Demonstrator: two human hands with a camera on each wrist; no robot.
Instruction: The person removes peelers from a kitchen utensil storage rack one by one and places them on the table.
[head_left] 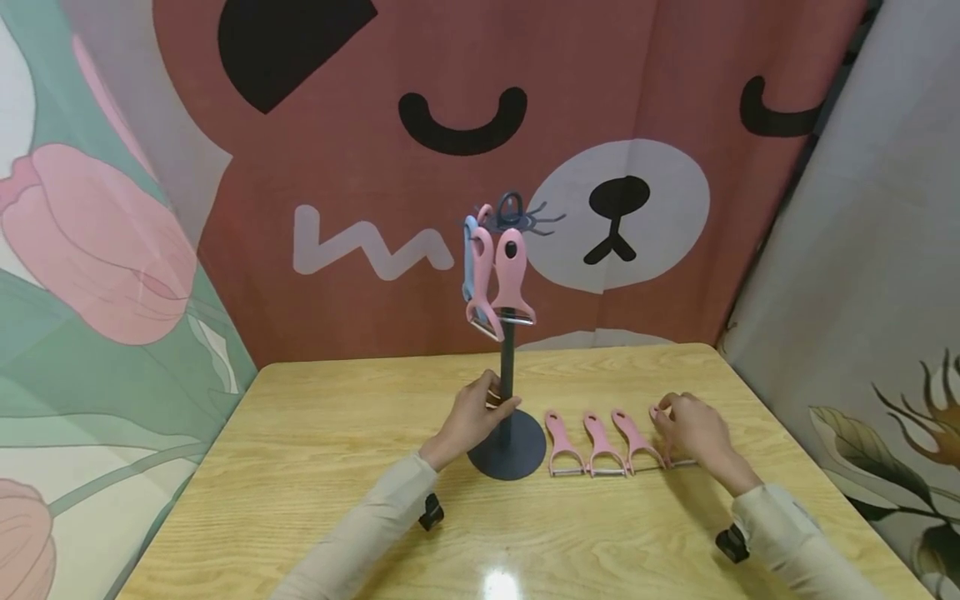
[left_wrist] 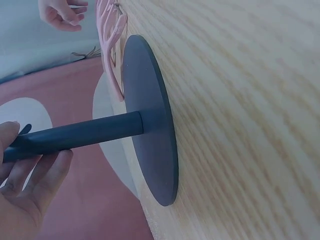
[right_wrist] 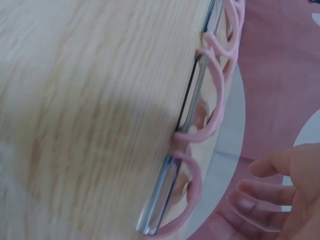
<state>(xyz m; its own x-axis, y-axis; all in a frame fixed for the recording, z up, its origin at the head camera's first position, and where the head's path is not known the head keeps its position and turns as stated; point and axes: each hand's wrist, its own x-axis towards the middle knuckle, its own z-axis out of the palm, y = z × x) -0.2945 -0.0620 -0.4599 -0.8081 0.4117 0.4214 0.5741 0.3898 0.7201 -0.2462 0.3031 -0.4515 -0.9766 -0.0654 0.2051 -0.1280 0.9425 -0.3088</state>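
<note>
A dark round-based stand [head_left: 525, 461] rises from the table, its pole [left_wrist: 95, 130] held between the thumb and fingers of my left hand [head_left: 472, 417]. From the hooks at its top hang pink peelers [head_left: 512, 271] and a blue peeler [head_left: 469, 258]. Several more pink peelers [head_left: 597, 437] lie in a row to the right of the base, blades toward me. Over the rightmost peeler [right_wrist: 196, 190] hovers my right hand [head_left: 696, 429]; in the right wrist view its fingers are loosely bent, apart from the peeler, with nothing between them.
The wooden table [head_left: 352, 467] ends at a back edge in front of a curtain [head_left: 337, 308] with a bear print. Bare hooks [head_left: 546, 221] stick out on the right of the stand's top. Patterned cloth [head_left: 840, 250] hangs along the right side.
</note>
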